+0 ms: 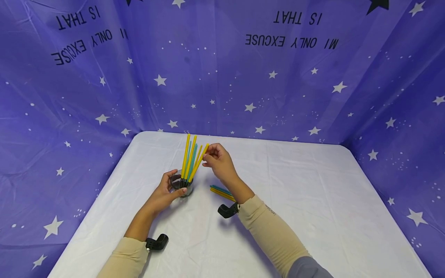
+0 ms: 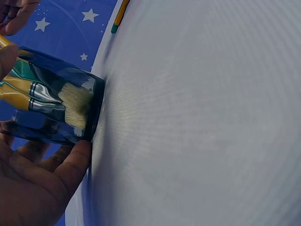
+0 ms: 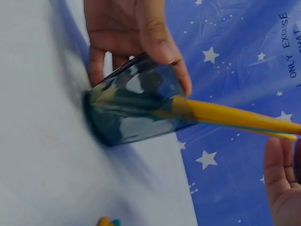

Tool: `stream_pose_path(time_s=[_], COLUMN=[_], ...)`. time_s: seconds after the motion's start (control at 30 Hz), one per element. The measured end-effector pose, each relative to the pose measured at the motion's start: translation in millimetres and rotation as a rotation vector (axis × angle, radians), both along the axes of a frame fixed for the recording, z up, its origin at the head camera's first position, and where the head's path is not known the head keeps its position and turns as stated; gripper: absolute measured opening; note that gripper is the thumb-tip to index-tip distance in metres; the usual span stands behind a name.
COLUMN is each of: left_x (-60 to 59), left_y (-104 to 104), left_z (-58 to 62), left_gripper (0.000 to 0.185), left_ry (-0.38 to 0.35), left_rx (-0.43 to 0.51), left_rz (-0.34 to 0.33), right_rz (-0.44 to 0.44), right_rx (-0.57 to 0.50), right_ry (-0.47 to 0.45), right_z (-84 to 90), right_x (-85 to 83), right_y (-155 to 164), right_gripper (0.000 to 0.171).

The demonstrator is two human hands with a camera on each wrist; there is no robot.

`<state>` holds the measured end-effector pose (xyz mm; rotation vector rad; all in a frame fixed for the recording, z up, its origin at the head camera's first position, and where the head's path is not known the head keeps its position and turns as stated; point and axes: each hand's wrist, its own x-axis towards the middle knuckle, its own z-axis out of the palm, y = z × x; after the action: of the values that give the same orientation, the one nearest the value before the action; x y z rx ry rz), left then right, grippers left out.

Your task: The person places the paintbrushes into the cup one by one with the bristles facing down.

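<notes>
A dark tinted drinking glass (image 1: 189, 190) stands on the table, and my left hand (image 1: 163, 196) grips it round the side. Inside are several paintbrushes (image 1: 188, 162) with yellow or teal handles pointing up. Their pale bristles (image 2: 75, 104) lie low against the glass in the left wrist view. My right hand (image 1: 221, 164) pinches the upper end of a yellow-handled paintbrush (image 1: 198, 165), whose lower end is in the glass. In the right wrist view, yellow handles (image 3: 225, 113) lean out of the rim towards my right fingertips (image 3: 274, 155).
More yellow and teal paintbrushes (image 1: 221, 193) lie on the white-covered table (image 1: 313, 216), right of the glass and partly behind my right forearm. A purple star-printed curtain (image 1: 222, 77) hangs round the table's back and sides. A black wrist camera (image 1: 227, 211) juts from each sleeve.
</notes>
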<state>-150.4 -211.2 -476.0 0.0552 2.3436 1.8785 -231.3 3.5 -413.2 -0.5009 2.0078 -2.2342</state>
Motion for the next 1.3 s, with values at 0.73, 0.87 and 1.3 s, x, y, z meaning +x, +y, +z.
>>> stream_pose_path(time_s=[0.73,0.87,1.3], left_x=[-0.2,-0.2,0.5], left_y=[-2,-2,-2], left_z=[-0.1,-0.5,-0.4], left_gripper=[0.086,0.086,0.086], left_ry=[-0.009,-0.005,-0.014], left_rx=[-0.011,-0.004,-0.004], left_rz=[-0.017,-0.024,-0.018], right_rz=[0.203,0.207,0.318], right_rx=[0.682,0.799,1.092], right_ry=[0.08,0.132,0.239], right_z=[-61.9,-62.8,-55.3], right_x=[-7.6,-8.6,-2.4], right_y=[32,40,48], right_gripper=[0.017,0.014,0.018])
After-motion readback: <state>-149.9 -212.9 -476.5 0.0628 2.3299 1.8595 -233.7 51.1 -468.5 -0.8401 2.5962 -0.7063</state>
